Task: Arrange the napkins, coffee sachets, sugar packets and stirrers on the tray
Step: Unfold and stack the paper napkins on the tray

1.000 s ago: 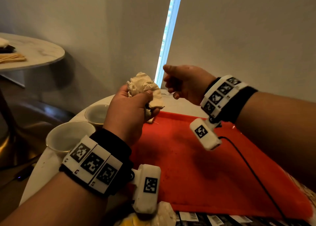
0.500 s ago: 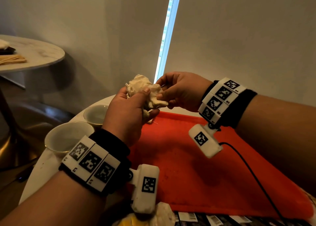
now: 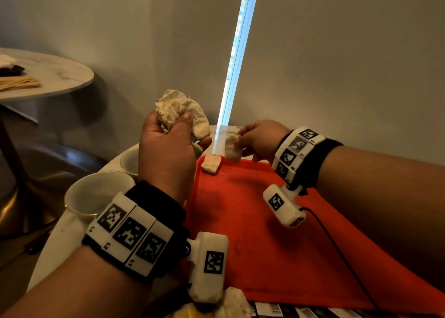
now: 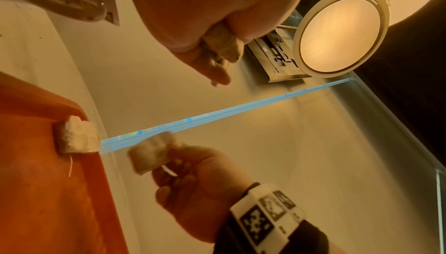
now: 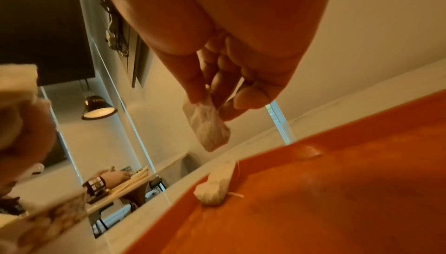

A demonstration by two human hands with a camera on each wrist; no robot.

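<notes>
A red tray (image 3: 265, 233) lies on the round white table. My left hand (image 3: 168, 144) is raised over the tray's far left corner and grips a bunch of pale sachets (image 3: 180, 112), which also show under the palm (image 4: 223, 42). One sachet (image 3: 211, 164) lies at the tray's far left corner (image 4: 77, 136) (image 5: 214, 187). My right hand (image 3: 260, 139) hangs above the tray's far edge and pinches another sachet (image 3: 232, 147) by its top (image 5: 207, 126) (image 4: 152, 153), clear of the tray.
Two white cups (image 3: 96, 192) (image 3: 130, 159) stand left of the tray. Dark packets with barcodes (image 3: 277, 310) and crumpled pale paper (image 3: 233, 304) lie at the near table edge. A second round table (image 3: 48, 74) with flat items stands at far left.
My right hand came to the bunch, took one sachet and moved right and down over the tray's far edge. A sachet now lies at the tray's far left corner.
</notes>
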